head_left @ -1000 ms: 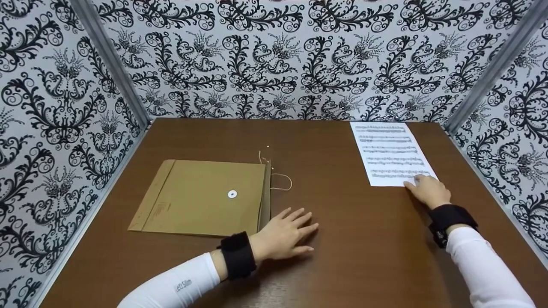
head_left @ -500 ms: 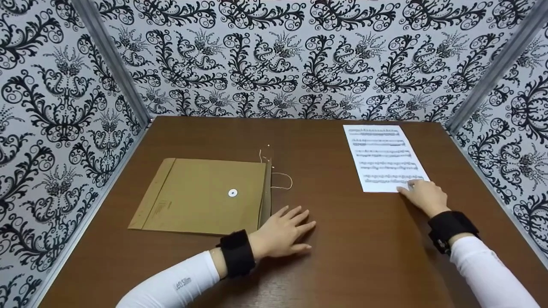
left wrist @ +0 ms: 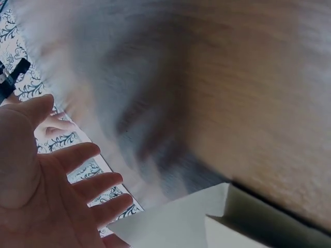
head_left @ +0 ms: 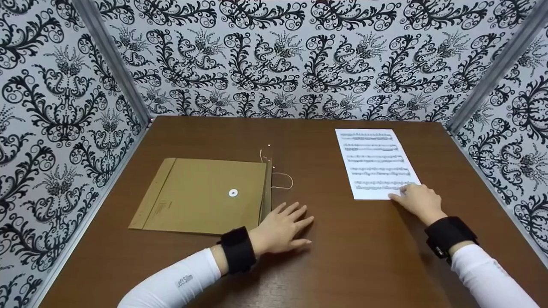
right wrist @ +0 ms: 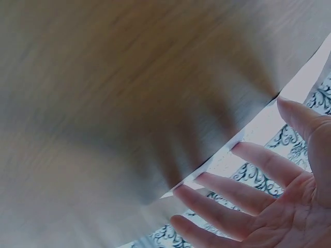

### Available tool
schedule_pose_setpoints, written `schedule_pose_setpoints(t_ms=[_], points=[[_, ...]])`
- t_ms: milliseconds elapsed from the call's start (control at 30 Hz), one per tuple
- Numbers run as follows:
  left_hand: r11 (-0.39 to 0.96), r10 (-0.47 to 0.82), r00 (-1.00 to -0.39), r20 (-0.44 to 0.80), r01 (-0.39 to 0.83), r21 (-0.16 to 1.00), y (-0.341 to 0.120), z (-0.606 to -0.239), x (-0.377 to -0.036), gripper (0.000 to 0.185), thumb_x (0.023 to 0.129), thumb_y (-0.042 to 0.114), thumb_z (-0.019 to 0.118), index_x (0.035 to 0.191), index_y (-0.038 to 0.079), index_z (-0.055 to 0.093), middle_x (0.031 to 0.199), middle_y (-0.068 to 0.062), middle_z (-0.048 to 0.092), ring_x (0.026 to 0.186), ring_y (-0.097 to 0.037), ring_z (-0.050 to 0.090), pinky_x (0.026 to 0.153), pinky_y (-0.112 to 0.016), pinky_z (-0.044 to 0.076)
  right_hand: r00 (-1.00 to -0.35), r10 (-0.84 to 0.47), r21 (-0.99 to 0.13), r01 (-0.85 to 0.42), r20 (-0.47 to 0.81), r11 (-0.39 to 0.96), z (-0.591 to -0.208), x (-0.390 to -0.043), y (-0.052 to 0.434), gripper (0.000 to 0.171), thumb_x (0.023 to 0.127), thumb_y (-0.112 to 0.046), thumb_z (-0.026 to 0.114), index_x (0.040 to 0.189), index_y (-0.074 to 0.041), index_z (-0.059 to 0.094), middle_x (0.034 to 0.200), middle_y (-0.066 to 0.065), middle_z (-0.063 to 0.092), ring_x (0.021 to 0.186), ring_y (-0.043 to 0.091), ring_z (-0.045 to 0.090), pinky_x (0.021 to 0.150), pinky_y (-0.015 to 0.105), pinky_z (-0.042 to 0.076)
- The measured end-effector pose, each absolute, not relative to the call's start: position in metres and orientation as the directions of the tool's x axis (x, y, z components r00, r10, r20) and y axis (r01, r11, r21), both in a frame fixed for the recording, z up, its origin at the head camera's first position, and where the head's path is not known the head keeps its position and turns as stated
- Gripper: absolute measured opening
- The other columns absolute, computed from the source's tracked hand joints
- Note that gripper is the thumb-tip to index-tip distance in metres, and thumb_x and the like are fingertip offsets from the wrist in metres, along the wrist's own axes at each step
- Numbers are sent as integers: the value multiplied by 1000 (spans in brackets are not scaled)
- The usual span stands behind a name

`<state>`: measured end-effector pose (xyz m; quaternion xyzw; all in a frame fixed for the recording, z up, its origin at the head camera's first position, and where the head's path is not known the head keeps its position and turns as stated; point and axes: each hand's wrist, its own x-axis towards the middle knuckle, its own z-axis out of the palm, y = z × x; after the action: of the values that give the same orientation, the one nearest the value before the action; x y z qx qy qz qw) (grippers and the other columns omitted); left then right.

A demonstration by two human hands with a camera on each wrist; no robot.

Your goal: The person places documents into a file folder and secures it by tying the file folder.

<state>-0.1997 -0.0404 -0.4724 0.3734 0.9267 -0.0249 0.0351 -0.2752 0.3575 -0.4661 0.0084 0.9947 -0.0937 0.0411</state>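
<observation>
A white sheet of printed sheet music (head_left: 374, 160) lies on the right half of the brown table. My right hand (head_left: 418, 202) presses its near right corner, thumb at the near edge; in the right wrist view the fingers (right wrist: 227, 186) are extended, their tips at the sheet's edge. To the left lies a brown paper envelope (head_left: 205, 194) with a white button, its open side facing right. My left hand (head_left: 282, 227) is spread flat, palm down, beside the near corner of that opening. Seen from the left wrist, the envelope's mouth (left wrist: 243, 206) gapes slightly, and nothing is in the hand.
A thin string (head_left: 292, 183) loops out from the envelope's right side. Patterned black-and-white walls (head_left: 274, 60) enclose the table (head_left: 317, 149) at the back and both sides. Bare tabletop separates the envelope from the sheet.
The sheet music has slid toward me and a little to the left, under my right hand. My left hand has barely shifted, and the envelope has stayed where it was.
</observation>
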Motion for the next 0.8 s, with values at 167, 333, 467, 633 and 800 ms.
schedule_pose_setpoints(t_ms=[167, 333, 467, 633, 800], points=[[731, 679, -729, -92, 682, -10, -40, -472, -203, 63, 105, 61, 39, 158, 28, 41, 167, -5, 38, 157, -25, 35, 127, -45, 32, -997, 0, -178, 13, -74, 984, -467, -270, 351, 58, 95, -49, 65, 122, 1, 71, 114, 41, 64, 88, 56, 65, 62, 57, 51], [737, 674, -734, -78, 676, 11, -41, -471, -204, 64, 104, 61, 41, 158, 25, 42, 166, -6, 40, 156, -27, 36, 126, -47, 33, -999, -26, -186, -19, -33, 982, -467, -265, 345, 46, 93, -49, 68, 76, -6, 64, 80, 28, 63, 73, 47, 63, 54, 50, 46], [746, 666, -744, -55, 666, 12, -41, -471, -206, 66, 104, 61, 43, 157, 22, 42, 165, -6, 41, 155, -27, 38, 125, -47, 35, -999, -40, -183, -39, -2, 982, -466, -259, 338, 55, 92, -49, 70, 60, -14, 42, 64, 14, 52, 66, 41, 61, 52, 45, 43], [754, 656, -753, -51, 657, 2, -40, -471, -207, 68, 103, 62, 44, 158, 22, 42, 165, -6, 42, 154, -27, 38, 125, -48, 35, -998, -59, -171, -61, 13, 983, -465, -252, 329, 56, 90, -48, 72, 57, -16, 39, 59, 7, 45, 61, 35, 58, 50, 40, 39], [765, 643, -764, -59, 644, -15, -39, -471, -210, 69, 102, 63, 43, 158, 22, 41, 165, -6, 41, 155, -27, 37, 125, -48, 35, -997, -75, -169, -78, 26, 983, -466, -244, 320, 55, 90, -47, 73, 57, -16, 41, 58, 5, 44, 59, 31, 56, 49, 38, 37]])
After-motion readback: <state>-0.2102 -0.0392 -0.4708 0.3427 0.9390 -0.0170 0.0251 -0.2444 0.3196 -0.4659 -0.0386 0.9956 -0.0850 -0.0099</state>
